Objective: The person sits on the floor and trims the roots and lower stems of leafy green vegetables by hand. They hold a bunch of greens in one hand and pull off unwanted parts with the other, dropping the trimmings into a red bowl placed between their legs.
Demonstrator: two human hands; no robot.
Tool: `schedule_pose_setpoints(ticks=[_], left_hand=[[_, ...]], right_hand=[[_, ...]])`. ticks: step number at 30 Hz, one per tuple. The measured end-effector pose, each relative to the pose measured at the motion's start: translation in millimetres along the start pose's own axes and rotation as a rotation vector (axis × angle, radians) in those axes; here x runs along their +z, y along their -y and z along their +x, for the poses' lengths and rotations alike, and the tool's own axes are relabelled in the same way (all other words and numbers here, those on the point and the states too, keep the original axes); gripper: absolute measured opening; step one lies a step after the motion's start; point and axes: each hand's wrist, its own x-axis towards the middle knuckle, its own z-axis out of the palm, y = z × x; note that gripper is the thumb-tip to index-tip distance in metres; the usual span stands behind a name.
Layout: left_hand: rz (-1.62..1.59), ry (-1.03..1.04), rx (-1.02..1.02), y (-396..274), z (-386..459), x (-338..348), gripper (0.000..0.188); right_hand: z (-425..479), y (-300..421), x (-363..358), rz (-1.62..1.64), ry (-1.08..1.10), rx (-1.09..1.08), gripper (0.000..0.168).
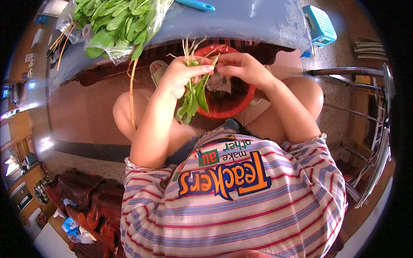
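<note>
My left hand (pixel 180 75) grips a small bunch of leafy greens (pixel 193 98), pale roots pointing away from me and leaves hanging towards my lap. Close by, the bent fingers of my right hand (pixel 243 69) pinch at a narrow leaf or stem of the same bunch; their tips partly hide what they hold. Below both hands stands a red bin (pixel 222 113) with a red rim. Inside it lie some whitish scraps (pixel 221 84), and its depth is dark.
A table with a clear plastic cover (pixel 226 27) lies ahead. At its left, a plastic bag (pixel 121 53) holds more greens (pixel 119 22). A blue handle (pixel 196 4) and a turquoise plastic basket (pixel 319 25) are farther off. A metal-framed folding chair (pixel 376 129) stands at right, carved wooden furniture (pixel 93 193) behind left.
</note>
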Motion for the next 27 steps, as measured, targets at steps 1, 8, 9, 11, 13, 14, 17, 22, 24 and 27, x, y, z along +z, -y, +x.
schedule_pose_setpoints(ticks=[1,8,9,11,13,14,17,22,24,27], left_hand=[[0.004,0.010,0.001,3.4,2.1,-1.3,0.016],[-0.317,0.046,-0.021,-8.9,-0.6,-0.3,0.030],[-0.340,0.031,-0.025,-8.4,-0.9,-3.4,0.031],[-0.313,0.042,0.011,-11.6,-5.2,-2.5,0.033],[-0.340,0.105,0.013,-14.3,-5.6,2.5,0.035],[-0.343,0.136,0.021,-15.4,-6.8,5.3,0.035],[-0.379,0.225,0.014,-17.3,-4.6,10.5,0.036],[-0.366,0.131,0.049,-12.1,-11.9,3.2,0.036],[-0.359,0.131,0.027,-9.5,-8.1,7.5,0.039],[-0.244,0.174,0.053,-18.5,-13.1,25.1,0.039]], right_hand=[[-1.0,6.4,3.1,0.170,0.026,0.005,0.022],[1.1,79.4,-10.1,0.091,-0.431,-0.221,0.019],[3.5,104.1,-19.6,0.059,-0.463,-0.260,0.020],[24.6,148.8,-48.1,0.045,-0.506,-0.408,0.021],[71.2,183.6,-105.1,0.143,-0.447,-0.682,0.026],[87.5,208.3,-128.1,-0.019,-0.501,-0.656,0.023],[100.4,236.5,-137.2,-0.401,-0.856,-0.319,0.022],[43.3,166.7,-40.3,-0.615,-0.357,-0.254,0.021],[18.6,116.8,-18.0,-0.426,-0.087,-0.022,0.028],[6.8,62.9,8.0,-0.066,0.006,-0.057,0.025]])
